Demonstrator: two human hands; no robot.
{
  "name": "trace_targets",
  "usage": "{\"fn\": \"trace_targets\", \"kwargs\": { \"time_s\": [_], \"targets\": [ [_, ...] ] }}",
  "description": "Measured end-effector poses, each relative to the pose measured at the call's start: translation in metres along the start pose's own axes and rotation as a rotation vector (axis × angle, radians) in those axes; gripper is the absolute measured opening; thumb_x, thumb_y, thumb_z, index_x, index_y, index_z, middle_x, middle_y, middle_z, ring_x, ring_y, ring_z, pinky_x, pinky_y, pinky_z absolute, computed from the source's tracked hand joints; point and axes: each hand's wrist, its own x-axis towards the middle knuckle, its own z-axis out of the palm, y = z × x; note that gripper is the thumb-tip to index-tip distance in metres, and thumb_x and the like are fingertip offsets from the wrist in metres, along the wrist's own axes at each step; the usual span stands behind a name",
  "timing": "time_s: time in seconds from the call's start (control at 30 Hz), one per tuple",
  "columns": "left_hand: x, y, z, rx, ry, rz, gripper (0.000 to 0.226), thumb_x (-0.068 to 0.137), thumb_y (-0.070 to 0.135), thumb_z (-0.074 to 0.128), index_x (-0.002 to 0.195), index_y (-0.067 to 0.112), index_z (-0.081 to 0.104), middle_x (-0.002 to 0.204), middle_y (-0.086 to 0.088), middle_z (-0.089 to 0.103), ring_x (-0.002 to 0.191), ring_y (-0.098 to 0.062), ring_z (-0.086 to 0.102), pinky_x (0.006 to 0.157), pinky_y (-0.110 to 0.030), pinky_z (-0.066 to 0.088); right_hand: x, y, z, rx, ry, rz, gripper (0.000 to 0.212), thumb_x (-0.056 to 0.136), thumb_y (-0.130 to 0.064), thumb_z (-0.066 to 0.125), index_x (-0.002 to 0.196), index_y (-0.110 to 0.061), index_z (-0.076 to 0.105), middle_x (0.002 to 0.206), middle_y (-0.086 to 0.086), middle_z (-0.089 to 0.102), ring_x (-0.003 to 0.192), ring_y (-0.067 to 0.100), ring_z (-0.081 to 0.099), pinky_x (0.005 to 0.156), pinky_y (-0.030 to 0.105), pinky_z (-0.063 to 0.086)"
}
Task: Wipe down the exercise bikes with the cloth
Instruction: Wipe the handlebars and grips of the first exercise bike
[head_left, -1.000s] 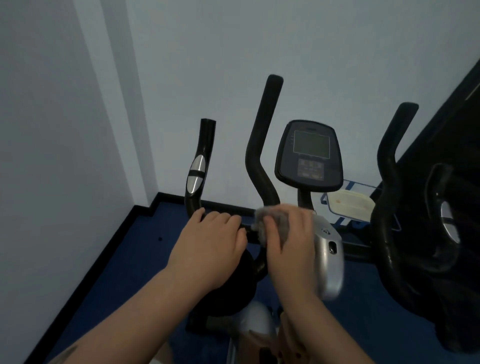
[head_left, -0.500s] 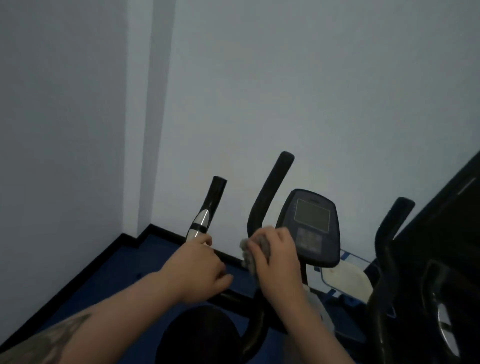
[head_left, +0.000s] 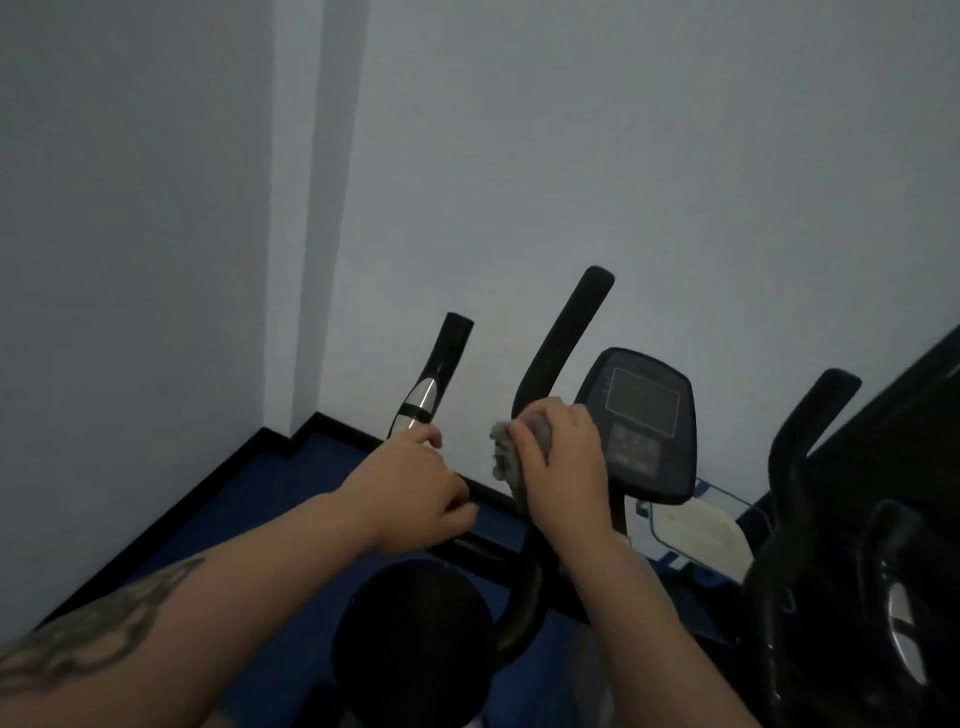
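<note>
Gripping cloth (head_left: 506, 457), right hand (head_left: 563, 467) wipes handlebar (head_left: 558, 343).

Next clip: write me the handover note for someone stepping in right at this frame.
Right hand grips the grey cloth around the bike's long black handlebar, low on the bar.
Left hand holds the short handlebar just under its silver sensor.
Done: cannot tell from this frame which parts have been wiped.
Left: upper part of that bar, the console, then the second bike on the right.
</note>
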Motion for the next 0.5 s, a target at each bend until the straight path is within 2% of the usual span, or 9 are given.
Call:
{"fn": "trace_targets", "kwargs": {
  "time_s": [0.07, 0.13, 0.17, 0.23, 0.33, 0.37, 0.43, 0.5],
  "targets": [
    [0.0, 0.0, 0.001, 0.002, -0.013, -0.002, 0.054, 0.091, 0.052, 0.018, 0.064, 0.025, 0.055, 0.058, 0.005, 0.058, 0.056, -0.008, 0.043, 0.105, -0.024, 0.022, -0.031, 0.001, 0.005, -0.028, 0.089, 0.001, 0.006, 0.093, -0.033, 0.058, 0.095, -0.028, 0.056, 0.098, -0.009, 0.045, 0.093, 0.007, 0.043, 0.077, 0.029, 0.04],
    [0.0, 0.001, 0.0, -0.009, -0.017, -0.007, 0.051, 0.091, 0.051, 0.018, 0.062, 0.025, 0.052, 0.058, 0.006, 0.057, 0.056, -0.007, 0.043, 0.106, -0.025, 0.024, -0.081, 0.004, 0.001, -0.016, 0.107, 0.006, 0.006, 0.091, -0.045, 0.051, 0.096, -0.043, 0.05, 0.097, -0.02, 0.041, 0.089, -0.001, 0.041, 0.073, 0.022, 0.035],
    [0.001, 0.001, -0.002, -0.014, -0.021, -0.018, 0.049, 0.091, 0.05, 0.02, 0.063, 0.025, 0.051, 0.06, 0.005, 0.059, 0.057, -0.008, 0.044, 0.107, -0.026, 0.024, -0.092, 0.006, -0.003, 0.003, 0.096, 0.007, 0.007, 0.09, -0.049, 0.048, 0.096, -0.047, 0.047, 0.096, -0.024, 0.04, 0.09, -0.002, 0.043, 0.073, 0.022, 0.036],
    [0.004, 0.001, -0.006, -0.067, -0.033, -0.056, 0.043, 0.094, 0.046, 0.026, 0.07, 0.025, 0.054, 0.07, 0.003, 0.065, 0.064, -0.01, 0.049, 0.107, -0.03, 0.026, -0.08, 0.012, -0.007, 0.001, 0.074, 0.015, 0.005, 0.091, -0.047, 0.051, 0.094, -0.044, 0.049, 0.095, -0.023, 0.042, 0.088, 0.001, 0.046, 0.077, 0.031, 0.041],
    [0.006, 0.013, -0.014, -0.169, -0.109, -0.083, 0.03, 0.099, 0.037, 0.035, 0.1, 0.029, 0.064, 0.1, 0.009, 0.067, 0.089, -0.013, 0.059, 0.102, -0.033, 0.029, -0.052, 0.005, -0.01, -0.062, 0.076, 0.1, 0.01, 0.094, -0.038, 0.056, 0.096, -0.028, 0.056, 0.098, -0.009, 0.048, 0.094, 0.014, 0.05, 0.088, 0.039, 0.039],
    [0.004, 0.018, -0.013, -0.179, -0.154, -0.081, 0.028, 0.098, 0.038, 0.037, 0.107, 0.03, 0.063, 0.109, 0.01, 0.065, 0.096, -0.015, 0.059, 0.096, -0.032, 0.032, -0.056, 0.003, -0.007, -0.027, 0.109, 0.133, 0.01, 0.095, -0.038, 0.056, 0.097, -0.028, 0.056, 0.1, -0.009, 0.049, 0.094, 0.013, 0.05, 0.088, 0.039, 0.04],
    [-0.004, 0.026, -0.011, -0.303, -0.232, -0.19, 0.03, 0.096, 0.044, 0.04, 0.109, 0.03, 0.064, 0.11, 0.005, 0.066, 0.102, -0.019, 0.057, 0.086, -0.03, 0.033, -0.095, 0.003, 0.002, 0.065, 0.18, 0.196, 0.008, 0.094, -0.044, 0.053, 0.098, -0.037, 0.053, 0.101, -0.016, 0.048, 0.092, 0.003, 0.049, 0.083, 0.04, 0.045],
    [-0.012, 0.028, -0.011, -0.381, -0.26, -0.243, 0.031, 0.095, 0.045, 0.041, 0.111, 0.032, 0.064, 0.109, 0.004, 0.067, 0.106, -0.019, 0.053, 0.091, -0.031, 0.034, -0.142, -0.006, 0.007, 0.123, 0.177, 0.216, 0.016, 0.089, -0.057, 0.046, 0.1, -0.047, 0.05, 0.104, -0.024, 0.046, 0.093, -0.003, 0.05, 0.08, 0.039, 0.049]
  ]
}}
